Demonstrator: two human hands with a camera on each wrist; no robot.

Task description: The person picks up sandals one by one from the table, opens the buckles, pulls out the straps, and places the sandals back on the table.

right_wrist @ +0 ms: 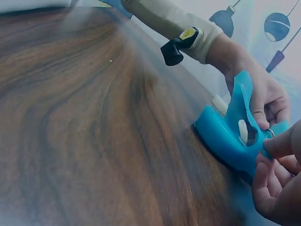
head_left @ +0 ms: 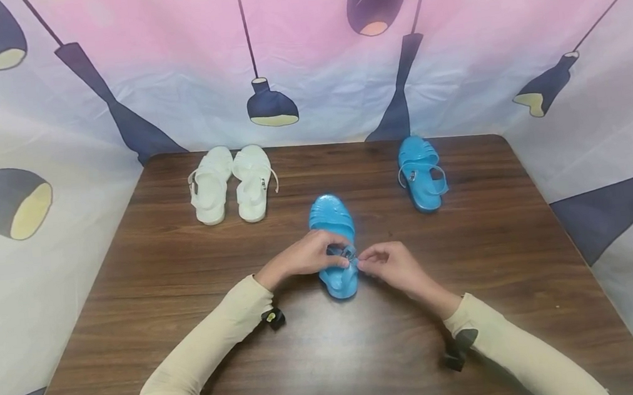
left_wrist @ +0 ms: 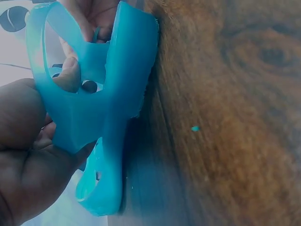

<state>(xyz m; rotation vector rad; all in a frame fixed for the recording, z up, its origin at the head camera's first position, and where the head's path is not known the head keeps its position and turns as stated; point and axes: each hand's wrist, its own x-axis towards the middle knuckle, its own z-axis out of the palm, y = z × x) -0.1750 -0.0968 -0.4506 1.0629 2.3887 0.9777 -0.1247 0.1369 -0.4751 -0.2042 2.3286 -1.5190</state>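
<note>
A blue jelly sandal [head_left: 330, 212] rests on the table with its toe pointing away from me. My left hand [head_left: 306, 255] reaches over the sandal from the left and holds its ankle strap by the small metal buckle [head_left: 348, 253]. From the right, my right hand [head_left: 395, 267] pinches the strap's end between thumb and forefinger, close by the buckle. In the right wrist view both hands meet at the strap [right_wrist: 243, 101], with the right fingers partly covering it. The left wrist view shows the sandal's heel part [left_wrist: 127, 61] from the side, beside my left palm [left_wrist: 28, 155].
A second blue sandal [head_left: 420, 182] stands at the back right of the brown table [head_left: 507, 306]. A pair of white sandals, one left [head_left: 210, 191] and one right [head_left: 251, 187], stands at the back left. A patterned cloth [head_left: 331, 108] hangs behind the table.
</note>
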